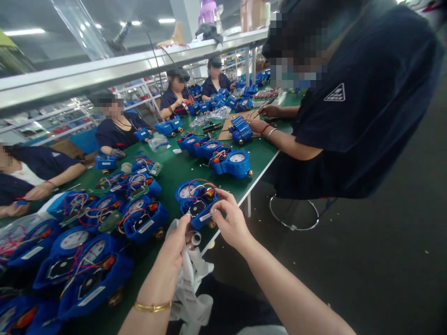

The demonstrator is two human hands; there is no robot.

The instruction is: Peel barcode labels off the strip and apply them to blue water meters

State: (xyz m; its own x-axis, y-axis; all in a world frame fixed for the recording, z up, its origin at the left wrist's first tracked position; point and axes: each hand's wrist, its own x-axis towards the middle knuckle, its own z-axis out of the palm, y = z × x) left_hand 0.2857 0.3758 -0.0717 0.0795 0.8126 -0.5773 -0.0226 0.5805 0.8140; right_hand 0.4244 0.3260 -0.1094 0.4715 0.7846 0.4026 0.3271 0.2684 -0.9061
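Purple bottle [208,12] on white shelf [104,70]

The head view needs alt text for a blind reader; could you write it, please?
A person's right hand touches a blue meter unit at a green table, while the left hand holds a white strip; more blue units lie there, with co-workers nearby.

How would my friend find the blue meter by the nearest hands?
Find the green table, then its near right edge. There sits a blue meter with a round dial, the right hand at its right side and the left hand, gripping a white strip, at its near left. Those two hands set it apart from the other blue meters.
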